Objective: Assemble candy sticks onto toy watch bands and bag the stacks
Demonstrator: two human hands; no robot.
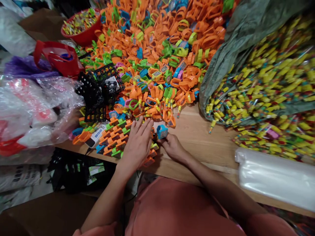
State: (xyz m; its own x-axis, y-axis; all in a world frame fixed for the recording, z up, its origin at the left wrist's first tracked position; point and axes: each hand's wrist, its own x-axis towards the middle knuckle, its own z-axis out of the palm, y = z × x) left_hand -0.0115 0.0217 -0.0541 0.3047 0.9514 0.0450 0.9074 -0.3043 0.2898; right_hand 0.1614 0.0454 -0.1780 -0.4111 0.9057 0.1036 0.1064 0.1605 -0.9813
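Note:
My left hand (137, 144) lies with its fingers stretched out over the right end of the neat rows of toy watches (114, 136), mostly orange with some green and blue. It hides part of those rows. Just to the right, my right hand (173, 147) pinches a blue toy watch (162, 131) between thumb and fingers, a little above the table (197, 144). Beyond both hands spreads a big heap of loose toy watches (152, 55), mainly orange. Several small yellow-wrapped candy tubes (179, 111) lie at its near edge.
Black plastic crates (95, 90) and a white box (97, 135) stand left of the rows. A red basin (83, 36) sits at the back left. On the right are a green sack (221, 65) of yellow-wrapped tubes and a roll of clear plastic (275, 178) along the table edge.

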